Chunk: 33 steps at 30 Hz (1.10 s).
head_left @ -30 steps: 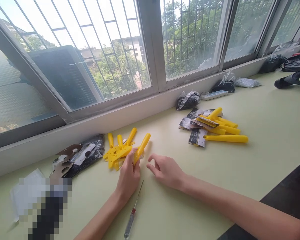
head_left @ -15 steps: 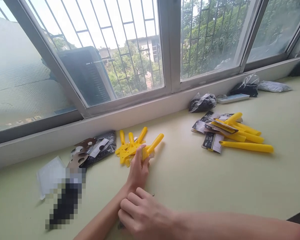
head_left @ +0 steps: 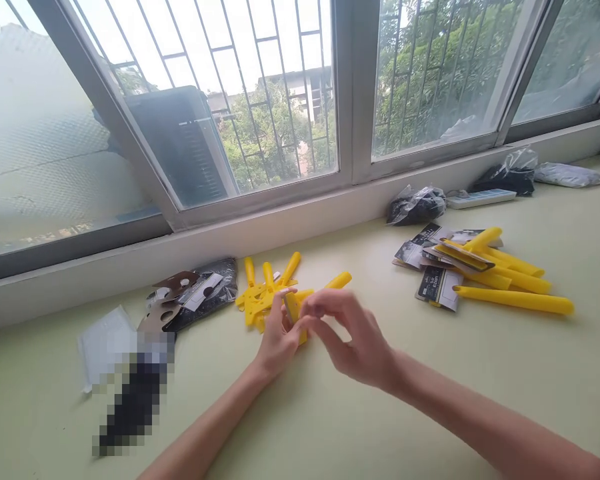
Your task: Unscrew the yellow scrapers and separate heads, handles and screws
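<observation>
My left hand (head_left: 277,343) is closed around a yellow plastic tool with a handle (head_left: 339,280), whose flat head sits between thumb and fingers. Just right of it, my right hand (head_left: 355,337) pinches thumb and fingertips together, touching or nearly touching the tool's head and the left fingers. Whatever the right fingertips hold is too small or hidden to make out. Behind the left hand lies a small heap of similar yellow tools (head_left: 254,303), handles pointing up toward the window.
To the right lie long yellow handles (head_left: 515,300) with printed cards (head_left: 437,288). Left are a black bag (head_left: 223,280), brown cut-out pieces (head_left: 155,313) and a clear plastic bag (head_left: 107,343). Clear bags with dark contents (head_left: 416,207) and a pale flat box (head_left: 481,198) line the sill.
My right hand has risen from beside the left wrist to the head of the yellow tool, fingertips pinched. My left hand keeps its hold. The view has shifted slightly.
</observation>
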Available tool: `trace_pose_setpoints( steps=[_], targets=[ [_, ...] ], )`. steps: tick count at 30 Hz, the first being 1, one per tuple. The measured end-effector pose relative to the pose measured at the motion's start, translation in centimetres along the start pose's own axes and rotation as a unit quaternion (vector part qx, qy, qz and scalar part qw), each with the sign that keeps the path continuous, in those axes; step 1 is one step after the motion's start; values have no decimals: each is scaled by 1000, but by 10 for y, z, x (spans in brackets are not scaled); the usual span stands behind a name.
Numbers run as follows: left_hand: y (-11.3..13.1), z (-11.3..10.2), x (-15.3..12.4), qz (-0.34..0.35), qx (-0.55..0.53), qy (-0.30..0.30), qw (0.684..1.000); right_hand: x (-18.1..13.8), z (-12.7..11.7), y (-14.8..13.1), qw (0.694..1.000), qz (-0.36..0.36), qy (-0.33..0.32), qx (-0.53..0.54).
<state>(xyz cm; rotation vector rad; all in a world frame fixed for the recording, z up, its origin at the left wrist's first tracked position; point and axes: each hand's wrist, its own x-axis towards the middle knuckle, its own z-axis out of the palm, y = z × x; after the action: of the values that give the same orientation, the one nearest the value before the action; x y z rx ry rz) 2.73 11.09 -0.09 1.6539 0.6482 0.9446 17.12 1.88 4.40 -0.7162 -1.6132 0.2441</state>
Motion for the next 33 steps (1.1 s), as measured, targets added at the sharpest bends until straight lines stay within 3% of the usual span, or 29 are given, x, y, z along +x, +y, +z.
trace_pose_setpoints(
  steps=[2, 4, 18, 27, 33],
  targets=[
    [1, 0, -1, -7, 11, -13, 1000, 8, -13, 9, 996, 36, 84, 6],
    [1, 1, -1, -15, 16, -17, 1000, 10, -18, 19, 993, 48, 104, -19],
    [4, -1, 0, -22, -6, -29, 999, -1, -7, 36, 989, -69, 63, -119],
    [6, -1, 0, -22, -8, -31, 999, 0, -7, 40, 992, -62, 41, -101],
    [5, -2, 3, -42, -36, -21, 998, 3, -13, 39, 993, -13, 18, -112]
  ],
)
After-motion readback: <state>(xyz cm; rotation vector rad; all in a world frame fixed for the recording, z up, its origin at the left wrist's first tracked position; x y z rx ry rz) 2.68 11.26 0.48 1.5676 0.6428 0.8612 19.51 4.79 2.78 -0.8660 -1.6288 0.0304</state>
